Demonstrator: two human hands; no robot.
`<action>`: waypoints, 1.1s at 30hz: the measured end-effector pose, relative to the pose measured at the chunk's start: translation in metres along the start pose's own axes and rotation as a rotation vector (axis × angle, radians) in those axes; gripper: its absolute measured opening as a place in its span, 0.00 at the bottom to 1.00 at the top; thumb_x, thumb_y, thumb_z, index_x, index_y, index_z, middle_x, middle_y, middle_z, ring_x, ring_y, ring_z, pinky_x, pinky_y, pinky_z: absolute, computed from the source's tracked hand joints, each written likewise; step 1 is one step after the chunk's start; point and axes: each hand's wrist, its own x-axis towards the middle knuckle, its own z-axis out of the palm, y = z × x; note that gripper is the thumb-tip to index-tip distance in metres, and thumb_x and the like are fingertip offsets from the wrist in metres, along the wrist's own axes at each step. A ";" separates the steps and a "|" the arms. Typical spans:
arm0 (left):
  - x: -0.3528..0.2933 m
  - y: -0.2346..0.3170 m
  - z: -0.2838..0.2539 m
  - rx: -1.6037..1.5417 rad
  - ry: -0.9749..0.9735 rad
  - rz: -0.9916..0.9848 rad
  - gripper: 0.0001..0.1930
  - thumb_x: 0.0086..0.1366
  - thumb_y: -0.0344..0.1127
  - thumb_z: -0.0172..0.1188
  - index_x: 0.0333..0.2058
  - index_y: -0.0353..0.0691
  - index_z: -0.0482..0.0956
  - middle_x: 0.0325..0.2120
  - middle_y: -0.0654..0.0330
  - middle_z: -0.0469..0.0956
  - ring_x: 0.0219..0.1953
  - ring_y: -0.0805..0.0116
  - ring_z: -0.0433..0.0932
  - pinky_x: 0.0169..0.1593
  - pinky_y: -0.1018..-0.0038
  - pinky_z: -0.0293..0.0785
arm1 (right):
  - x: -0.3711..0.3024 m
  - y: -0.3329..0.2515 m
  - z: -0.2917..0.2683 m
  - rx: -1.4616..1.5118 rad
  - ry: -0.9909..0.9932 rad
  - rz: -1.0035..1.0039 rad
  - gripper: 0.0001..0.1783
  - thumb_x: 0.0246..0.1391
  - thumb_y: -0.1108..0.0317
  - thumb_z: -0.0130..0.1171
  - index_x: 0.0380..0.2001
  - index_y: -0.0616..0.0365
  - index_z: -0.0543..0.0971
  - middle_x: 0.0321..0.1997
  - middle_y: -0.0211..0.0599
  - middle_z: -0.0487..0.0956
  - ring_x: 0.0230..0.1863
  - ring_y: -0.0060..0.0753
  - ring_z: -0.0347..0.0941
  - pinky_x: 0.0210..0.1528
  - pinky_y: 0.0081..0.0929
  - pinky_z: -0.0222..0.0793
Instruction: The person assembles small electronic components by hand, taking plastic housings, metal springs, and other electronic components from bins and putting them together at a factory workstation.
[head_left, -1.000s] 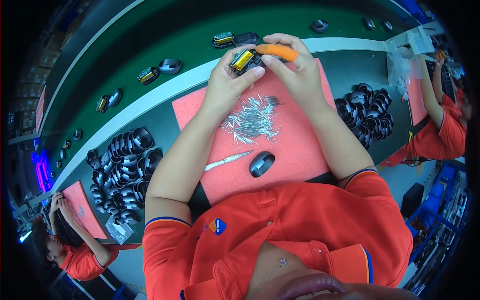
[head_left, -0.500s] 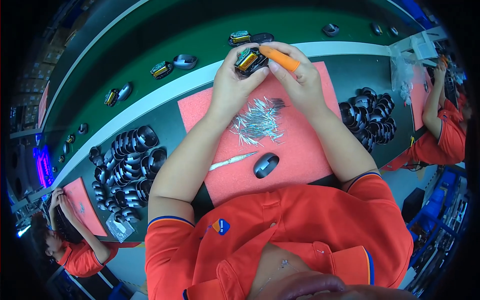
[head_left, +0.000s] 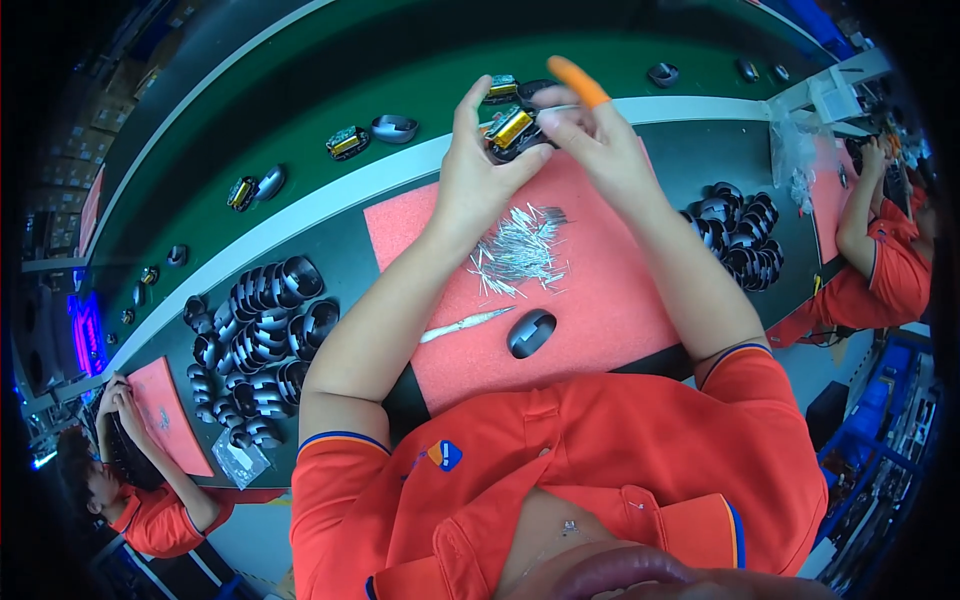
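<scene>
My left hand is closed around a small dark housing, with thumb on its near side. A yellow battery-like block and a bit of green circuit board show in its open top. At the right side of the housing, my right hand pinches what looks like a thin pale strip; its fingers are partly blurred. The index finger, in an orange finger cot, points up and away. Below the hands, a loose pile of thin silvery strips lies on a pink foam mat.
A dark oval shell and a white pen-like tool lie on the mat. Stacked dark shells stand left, and more shells right. Beyond the pale rail, a green belt carries housings and shells. Co-workers sit at both sides.
My right index finger has lifted off the housing, and the right hand has opened out somewhat. The housing has shifted slightly right. Pieces on the belt's left and middle have moved right.
</scene>
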 end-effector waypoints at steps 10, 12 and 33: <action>0.074 0.004 -0.023 0.766 -0.002 0.280 0.27 0.61 0.45 0.58 0.56 0.38 0.69 0.42 0.42 0.76 0.48 0.52 0.75 0.52 0.64 0.69 | 0.103 0.046 -0.068 -0.285 -0.021 0.238 0.33 0.52 0.51 0.60 0.57 0.57 0.70 0.46 0.35 0.76 0.48 0.23 0.69 0.52 0.21 0.62; 0.088 -0.007 -0.024 0.916 -0.046 0.260 0.26 0.62 0.44 0.57 0.56 0.38 0.69 0.42 0.43 0.76 0.50 0.50 0.74 0.54 0.62 0.68 | 0.134 0.077 -0.087 -0.505 0.076 0.197 0.31 0.54 0.52 0.58 0.57 0.58 0.71 0.46 0.39 0.77 0.48 0.28 0.73 0.52 0.23 0.65; 0.020 0.015 -0.060 -0.824 0.144 -0.421 0.13 0.70 0.34 0.47 0.46 0.28 0.67 0.43 0.47 0.71 0.47 0.58 0.75 0.51 0.70 0.76 | 0.119 0.142 -0.178 -0.991 0.266 0.446 0.34 0.52 0.39 0.53 0.48 0.58 0.77 0.47 0.47 0.78 0.52 0.44 0.73 0.54 0.35 0.66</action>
